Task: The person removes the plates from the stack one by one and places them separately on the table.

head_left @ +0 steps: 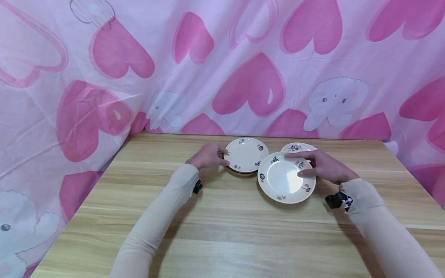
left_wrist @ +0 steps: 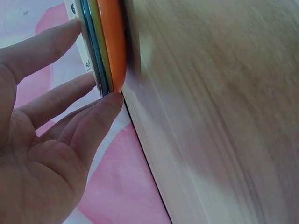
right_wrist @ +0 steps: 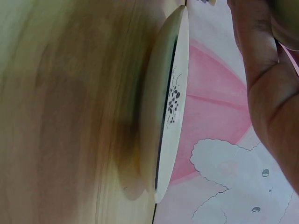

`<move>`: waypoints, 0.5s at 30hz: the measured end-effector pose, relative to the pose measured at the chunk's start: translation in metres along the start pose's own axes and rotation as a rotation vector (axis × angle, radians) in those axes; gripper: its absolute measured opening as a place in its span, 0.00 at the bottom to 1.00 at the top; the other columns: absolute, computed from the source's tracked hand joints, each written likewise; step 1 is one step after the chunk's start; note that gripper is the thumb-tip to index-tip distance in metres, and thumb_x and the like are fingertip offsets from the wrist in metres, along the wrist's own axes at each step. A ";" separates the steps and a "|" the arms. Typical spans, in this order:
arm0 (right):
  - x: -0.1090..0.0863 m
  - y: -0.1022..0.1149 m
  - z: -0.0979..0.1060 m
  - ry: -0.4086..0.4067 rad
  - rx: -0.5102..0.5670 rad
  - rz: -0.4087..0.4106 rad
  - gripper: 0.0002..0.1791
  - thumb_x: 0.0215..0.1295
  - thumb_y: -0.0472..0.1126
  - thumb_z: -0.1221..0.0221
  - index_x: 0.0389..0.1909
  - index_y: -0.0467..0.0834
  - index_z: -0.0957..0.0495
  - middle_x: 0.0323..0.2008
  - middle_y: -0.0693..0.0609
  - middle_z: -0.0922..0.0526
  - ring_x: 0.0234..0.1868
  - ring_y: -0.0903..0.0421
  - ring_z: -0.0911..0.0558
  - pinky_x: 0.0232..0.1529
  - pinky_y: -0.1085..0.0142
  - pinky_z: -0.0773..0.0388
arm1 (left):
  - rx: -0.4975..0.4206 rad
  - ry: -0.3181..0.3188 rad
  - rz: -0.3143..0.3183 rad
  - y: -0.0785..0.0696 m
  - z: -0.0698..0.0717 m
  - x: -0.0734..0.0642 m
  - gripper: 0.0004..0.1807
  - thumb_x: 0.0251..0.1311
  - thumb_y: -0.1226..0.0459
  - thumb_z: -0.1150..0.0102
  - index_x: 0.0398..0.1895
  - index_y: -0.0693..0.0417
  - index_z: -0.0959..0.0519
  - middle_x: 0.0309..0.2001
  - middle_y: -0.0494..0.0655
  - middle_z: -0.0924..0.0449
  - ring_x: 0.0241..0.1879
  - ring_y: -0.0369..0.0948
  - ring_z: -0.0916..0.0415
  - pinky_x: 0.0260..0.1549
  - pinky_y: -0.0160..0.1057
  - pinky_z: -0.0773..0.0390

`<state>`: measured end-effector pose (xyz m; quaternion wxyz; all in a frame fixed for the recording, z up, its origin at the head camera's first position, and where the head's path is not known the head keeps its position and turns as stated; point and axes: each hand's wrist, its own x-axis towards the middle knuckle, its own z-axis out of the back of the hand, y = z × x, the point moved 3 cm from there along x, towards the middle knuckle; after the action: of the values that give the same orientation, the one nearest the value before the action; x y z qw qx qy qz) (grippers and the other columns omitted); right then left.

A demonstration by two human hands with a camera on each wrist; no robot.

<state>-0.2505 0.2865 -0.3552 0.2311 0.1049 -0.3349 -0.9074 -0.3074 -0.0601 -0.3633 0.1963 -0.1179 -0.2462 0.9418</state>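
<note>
My left hand is at the left rim of a plate stack; the top plate is white with small dark and red prints. In the left wrist view, dark teal, yellow and orange edges show beneath it, and fairly straight fingertips touch the rim. My right hand grips a white printed plate by its right side, thumb over its face. This plate is raised and tipped toward me, overlapping both stacks in the head view. Behind it sits a second stack, topped by a white plate with a dark flower print.
The plates are toward the back of a wood-grain table. A pink cloth with hearts and white animals hangs behind the table and along its left side. Dark wrist cameras sit below both hands.
</note>
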 end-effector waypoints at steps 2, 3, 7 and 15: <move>-0.001 -0.001 0.000 -0.008 -0.020 -0.002 0.32 0.50 0.42 0.33 0.59 0.61 0.29 0.60 0.52 0.30 0.28 0.61 0.35 0.24 0.70 0.34 | 0.003 0.000 -0.001 0.000 0.000 0.000 0.27 0.47 0.54 0.32 0.53 0.52 0.22 0.53 0.48 0.21 0.50 0.42 0.28 0.54 0.42 0.28; -0.001 -0.002 0.000 -0.012 -0.030 -0.010 0.32 0.50 0.43 0.33 0.59 0.62 0.29 0.61 0.53 0.31 0.29 0.61 0.35 0.25 0.70 0.35 | 0.004 -0.001 -0.003 0.000 0.000 0.001 0.27 0.47 0.54 0.32 0.53 0.52 0.22 0.53 0.48 0.21 0.50 0.42 0.28 0.54 0.42 0.28; -0.003 -0.002 -0.001 -0.011 -0.050 -0.028 0.33 0.50 0.44 0.33 0.58 0.65 0.30 0.62 0.56 0.31 0.35 0.60 0.34 0.27 0.70 0.35 | 0.010 -0.006 -0.005 0.001 0.000 0.001 0.27 0.47 0.54 0.32 0.52 0.51 0.22 0.53 0.48 0.22 0.51 0.42 0.28 0.56 0.43 0.29; -0.008 -0.005 -0.001 -0.034 -0.041 0.005 0.32 0.50 0.46 0.33 0.59 0.62 0.30 0.63 0.57 0.31 0.45 0.63 0.35 0.34 0.73 0.33 | -0.001 -0.009 0.003 0.002 -0.001 0.001 0.27 0.47 0.54 0.32 0.52 0.51 0.22 0.53 0.47 0.22 0.50 0.42 0.29 0.54 0.42 0.28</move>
<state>-0.2445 0.2932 -0.3589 0.2297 0.0840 -0.3202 -0.9152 -0.3088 -0.0605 -0.3651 0.1939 -0.1142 -0.2471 0.9425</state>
